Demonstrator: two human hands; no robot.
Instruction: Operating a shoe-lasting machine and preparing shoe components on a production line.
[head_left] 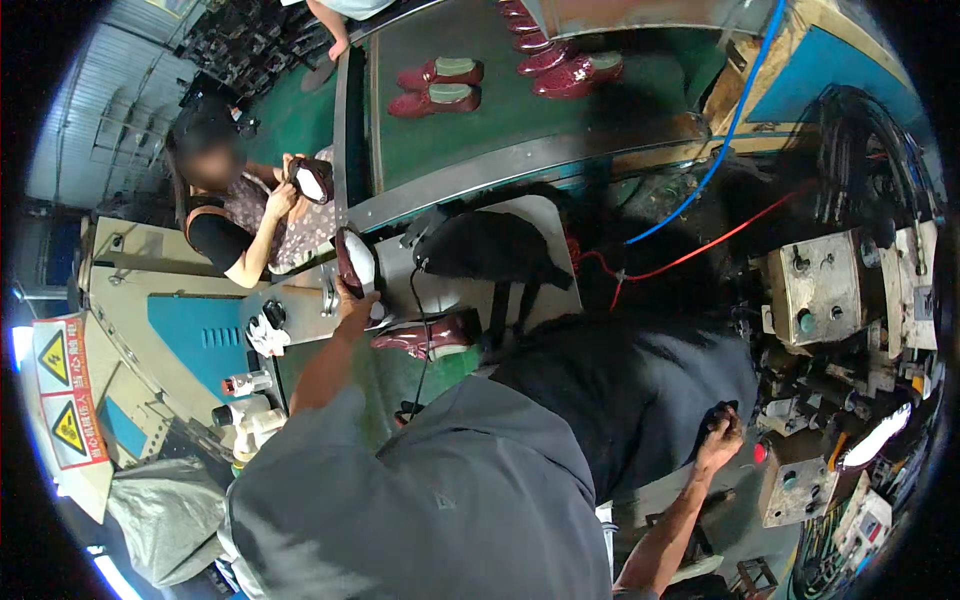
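Note:
My left hand (355,303) reaches out over the metal bench and grips a dark red shoe (347,262) with a pale white inner side or sole showing. Below it on the bench rests more dark red, shiny footwear (430,335), partly crossed by a thin black cord. My right hand (720,440) is down by my dark-trousered leg, its fingers curled round a small black thing that I cannot make out. Across the bench, a co-worker's hands hold another dark shoe (312,182) with a white face.
Several dark red shoes stand on the green conveyor (520,130) behind a metal rail. A black bag-like bundle (490,245) lies on the bench. White bottles (245,412) stand at left. Control boxes (815,285) and hoses crowd the right; a blue hose (715,170) hangs across.

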